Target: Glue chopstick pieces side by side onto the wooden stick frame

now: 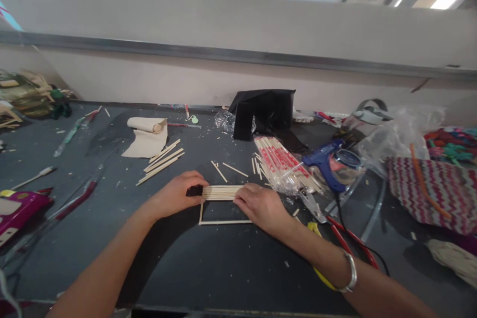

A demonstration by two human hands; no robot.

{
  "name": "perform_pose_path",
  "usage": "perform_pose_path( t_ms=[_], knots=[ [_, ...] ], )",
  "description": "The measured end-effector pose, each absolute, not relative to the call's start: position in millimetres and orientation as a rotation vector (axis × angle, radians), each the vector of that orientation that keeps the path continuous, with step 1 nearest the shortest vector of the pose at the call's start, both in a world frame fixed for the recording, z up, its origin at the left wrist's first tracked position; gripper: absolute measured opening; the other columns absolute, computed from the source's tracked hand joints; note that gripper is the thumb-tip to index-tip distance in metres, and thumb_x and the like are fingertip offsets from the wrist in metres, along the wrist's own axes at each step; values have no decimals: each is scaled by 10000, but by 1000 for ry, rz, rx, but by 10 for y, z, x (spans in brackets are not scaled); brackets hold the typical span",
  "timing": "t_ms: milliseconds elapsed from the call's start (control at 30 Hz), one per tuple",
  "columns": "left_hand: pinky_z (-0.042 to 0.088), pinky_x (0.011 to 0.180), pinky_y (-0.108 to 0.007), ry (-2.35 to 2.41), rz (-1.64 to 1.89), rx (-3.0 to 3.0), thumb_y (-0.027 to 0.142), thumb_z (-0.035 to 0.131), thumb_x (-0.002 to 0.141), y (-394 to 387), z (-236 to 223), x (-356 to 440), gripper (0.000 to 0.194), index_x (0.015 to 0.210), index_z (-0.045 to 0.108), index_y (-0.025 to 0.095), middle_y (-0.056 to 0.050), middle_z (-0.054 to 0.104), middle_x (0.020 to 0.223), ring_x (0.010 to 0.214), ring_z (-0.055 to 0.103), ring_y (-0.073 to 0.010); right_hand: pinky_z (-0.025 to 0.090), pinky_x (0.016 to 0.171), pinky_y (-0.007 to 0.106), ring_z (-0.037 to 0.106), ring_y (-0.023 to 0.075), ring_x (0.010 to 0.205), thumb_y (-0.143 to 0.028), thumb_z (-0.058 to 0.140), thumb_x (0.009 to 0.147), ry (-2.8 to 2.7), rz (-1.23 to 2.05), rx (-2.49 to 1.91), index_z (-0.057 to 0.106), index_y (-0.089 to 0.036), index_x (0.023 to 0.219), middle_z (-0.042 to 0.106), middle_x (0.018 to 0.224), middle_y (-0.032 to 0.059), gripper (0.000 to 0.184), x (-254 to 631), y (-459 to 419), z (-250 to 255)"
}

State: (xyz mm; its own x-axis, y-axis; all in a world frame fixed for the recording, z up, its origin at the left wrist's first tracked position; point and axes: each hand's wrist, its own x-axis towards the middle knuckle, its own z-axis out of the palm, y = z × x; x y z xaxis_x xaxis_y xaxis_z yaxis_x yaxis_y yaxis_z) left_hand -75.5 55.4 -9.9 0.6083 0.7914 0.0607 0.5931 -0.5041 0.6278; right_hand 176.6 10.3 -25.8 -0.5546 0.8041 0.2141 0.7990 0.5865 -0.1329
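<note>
A small rectangular frame of thin wooden sticks (223, 222) lies on the dark table, with several sticks laid side by side across its far part as a row of wooden sticks (221, 192). My left hand (182, 193) is closed on the left end of that row, thumb on the near side and fingers on the far side. At the row's right end, my right hand (261, 207) pinches the sticks with its fingertips and covers the frame's right side. Beyond my hands lie two loose sticks (234, 169).
Left of centre are more loose sticks (160, 164) and a rolled cloth (149, 134). To the right lie a plastic pack of sticks (283, 161), a blue glue gun (328, 164) with its cord, and red-handled pliers (341, 238). A black stand (264, 114) sits near the back partition.
</note>
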Motion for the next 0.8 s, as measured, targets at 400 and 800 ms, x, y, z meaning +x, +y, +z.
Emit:
perform_pose_path(
  t_ms=[400,800],
  knots=[
    [489,789,-304,1160,509,2097,385,601,803,642,-147,-872,328,1074,642,206,-38,638,963,843,606,-170,410,685,224,618,132,767,-218,494,912,-2279,62,-1388,636,-190,833,668,805,15,165,1988,114,5],
    [473,761,-280,1124,442,2110,399,596,809,604,-125,-827,322,1059,657,207,-34,619,931,832,593,-161,418,705,250,618,156,788,-181,539,866,-2384,356,-1619,654,-187,842,676,838,13,117,2115,164,103]
  ],
)
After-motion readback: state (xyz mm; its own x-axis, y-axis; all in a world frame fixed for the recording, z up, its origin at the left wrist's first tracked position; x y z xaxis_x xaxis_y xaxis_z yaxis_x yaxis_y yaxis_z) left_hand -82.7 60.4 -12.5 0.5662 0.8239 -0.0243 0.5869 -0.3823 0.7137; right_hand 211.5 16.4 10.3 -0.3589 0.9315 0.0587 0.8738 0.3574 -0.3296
